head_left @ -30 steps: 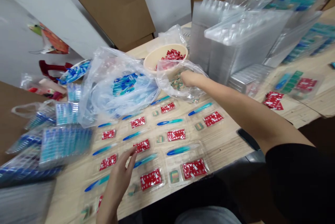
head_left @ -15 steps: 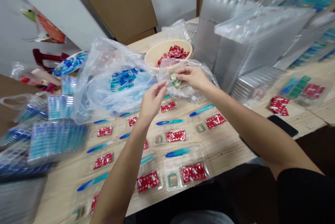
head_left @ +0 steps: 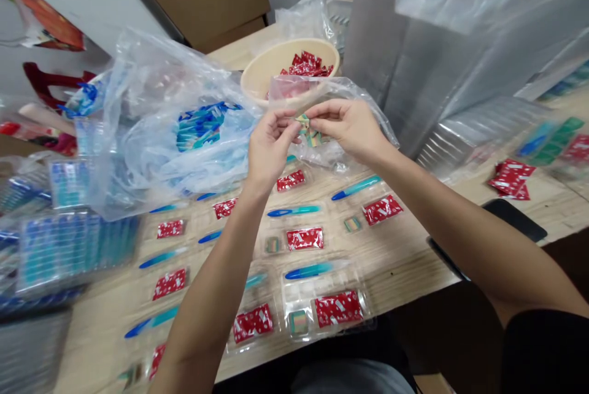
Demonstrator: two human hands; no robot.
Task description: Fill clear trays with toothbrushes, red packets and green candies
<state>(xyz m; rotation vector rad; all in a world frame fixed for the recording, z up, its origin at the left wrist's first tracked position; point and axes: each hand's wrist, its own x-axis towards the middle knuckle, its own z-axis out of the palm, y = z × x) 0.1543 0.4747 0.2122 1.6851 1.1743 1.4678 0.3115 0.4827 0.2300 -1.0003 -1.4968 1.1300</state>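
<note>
Thumb and fingers of my left hand (head_left: 272, 145) pinch at a small striped square piece (head_left: 302, 119), which my right hand (head_left: 352, 129) grips from the other side. Just beneath them, more striped pieces (head_left: 313, 137) lie in an open clear plastic bag (head_left: 340, 158). Clear trays on the table hold red spotted packets (head_left: 339, 308) and blue-teal pens (head_left: 308, 270); some also hold a striped square (head_left: 299, 323).
Behind my hands stands a cream bowl (head_left: 257, 78) of red packets. A bag of blue pens (head_left: 202, 127) is at the left, beside stacked filled trays (head_left: 76, 250). Tall stacks of clear trays (head_left: 414, 44) and a black phone (head_left: 515, 219) are at the right.
My left hand has moved up to meet my right hand, and its fingers have closed at the striped piece. The view has shifted and come closer.
</note>
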